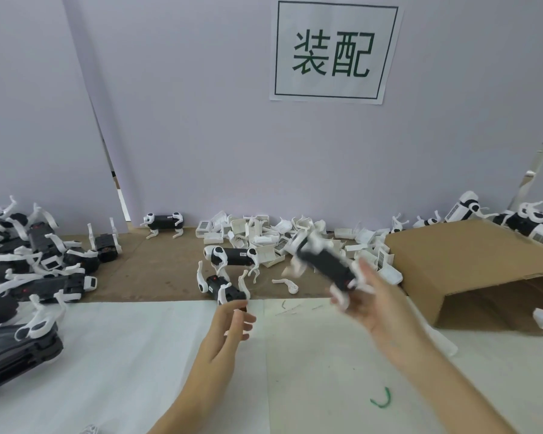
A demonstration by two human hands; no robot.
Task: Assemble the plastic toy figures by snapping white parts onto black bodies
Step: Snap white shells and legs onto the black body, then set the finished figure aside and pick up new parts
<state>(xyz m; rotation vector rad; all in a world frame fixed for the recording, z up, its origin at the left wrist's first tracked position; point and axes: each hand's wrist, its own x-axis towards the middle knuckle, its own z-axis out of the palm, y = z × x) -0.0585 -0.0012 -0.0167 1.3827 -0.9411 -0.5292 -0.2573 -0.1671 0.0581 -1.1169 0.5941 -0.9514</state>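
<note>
My right hand (386, 311) is raised palm-up and grips one end of a blurred toy figure (326, 264), a black body with white parts on it, held tilted above the table. My left hand (232, 321) hovers lower with loosely curled fingers and holds nothing. Its fingertips are just in front of a black-bodied figure (223, 289) lying on its back with white legs up. An assembled figure (232, 256) stands behind that one. A heap of loose white parts (264, 236) lies against the back wall. One white leg (286, 283) lies alone.
Several figures are piled at the left (29, 261), and more lie at the far right (527, 220). A tipped cardboard box (467, 261) opens at the right. Another figure (163, 222) stands by the wall. White foam sheet (123, 371) covers the near table, with a green wire scrap (381, 402).
</note>
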